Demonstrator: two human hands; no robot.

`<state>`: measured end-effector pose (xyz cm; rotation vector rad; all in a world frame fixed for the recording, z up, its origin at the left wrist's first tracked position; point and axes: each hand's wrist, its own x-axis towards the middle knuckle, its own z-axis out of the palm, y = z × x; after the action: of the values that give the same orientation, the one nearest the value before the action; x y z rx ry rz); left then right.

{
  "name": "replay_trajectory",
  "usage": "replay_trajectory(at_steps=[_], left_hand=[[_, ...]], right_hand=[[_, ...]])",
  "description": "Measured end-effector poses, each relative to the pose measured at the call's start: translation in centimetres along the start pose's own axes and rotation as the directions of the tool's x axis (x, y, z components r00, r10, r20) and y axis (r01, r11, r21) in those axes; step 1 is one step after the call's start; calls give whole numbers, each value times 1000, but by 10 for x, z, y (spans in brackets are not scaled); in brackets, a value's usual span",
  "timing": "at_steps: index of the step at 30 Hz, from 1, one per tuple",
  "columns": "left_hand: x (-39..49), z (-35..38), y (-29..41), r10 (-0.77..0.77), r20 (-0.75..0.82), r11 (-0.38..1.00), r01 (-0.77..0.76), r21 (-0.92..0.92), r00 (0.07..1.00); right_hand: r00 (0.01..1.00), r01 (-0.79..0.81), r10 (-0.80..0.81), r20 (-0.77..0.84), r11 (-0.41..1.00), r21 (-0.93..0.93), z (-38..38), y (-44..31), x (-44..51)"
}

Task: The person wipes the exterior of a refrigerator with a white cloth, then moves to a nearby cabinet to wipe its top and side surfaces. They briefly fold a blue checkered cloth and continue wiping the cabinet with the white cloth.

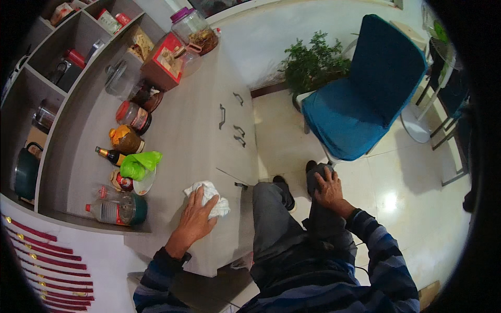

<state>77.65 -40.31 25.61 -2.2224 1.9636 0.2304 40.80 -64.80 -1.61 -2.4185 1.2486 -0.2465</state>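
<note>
My left hand (pixel 195 221) presses a crumpled white cloth (pixel 220 204) against the pale wood-grain top of a cabinet (pixel 180 129), close to its front edge. The fingers lie over the cloth and partly hide it. Resting on my bent knee, my right hand (pixel 329 189) holds nothing and its fingers are spread. Left of the cloth stands a white plate (pixel 145 184) with a bright green plastic bag (pixel 141 164) on it. A clear plastic bottle (pixel 105 211) lies near a dark green-based container (pixel 139 209).
Along the back are a dark glass bottle (pixel 113 156), a red-lidded jar (pixel 133 116), a red box (pixel 166 62) and a purple-lidded jar (pixel 194 31). Cubby shelves (pixel 58 98) rise behind. A blue-covered chair (pixel 352 113) and a leafy plant (pixel 315 62) stand to the right.
</note>
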Motion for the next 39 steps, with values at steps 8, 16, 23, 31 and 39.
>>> replay_trajectory(at_steps=[8, 16, 23, 31, 39], left_hand=[[64, -1, -29, 48, -57, 997, -44, 70, 997], [152, -15, -55, 17, -114, 992, -3, 124, 993], [199, -10, -61, -34, -163, 981, 64, 184, 986], [159, -3, -46, 7, -146, 982, 21, 190, 989], [81, 11, -5, 153, -77, 914, -111, 390, 985]], right_hand=[[999, -37, 37, -20, 999, -2, -5, -7, 0], [998, -60, 60, -5, 998, -30, -13, -17, 9], [999, -49, 49, -3, 998, -35, -10, -13, 16], [999, -50, 50, -13, 998, -27, -7, -12, 11], [998, -13, 9, -65, 998, -59, 3, -6, 10]])
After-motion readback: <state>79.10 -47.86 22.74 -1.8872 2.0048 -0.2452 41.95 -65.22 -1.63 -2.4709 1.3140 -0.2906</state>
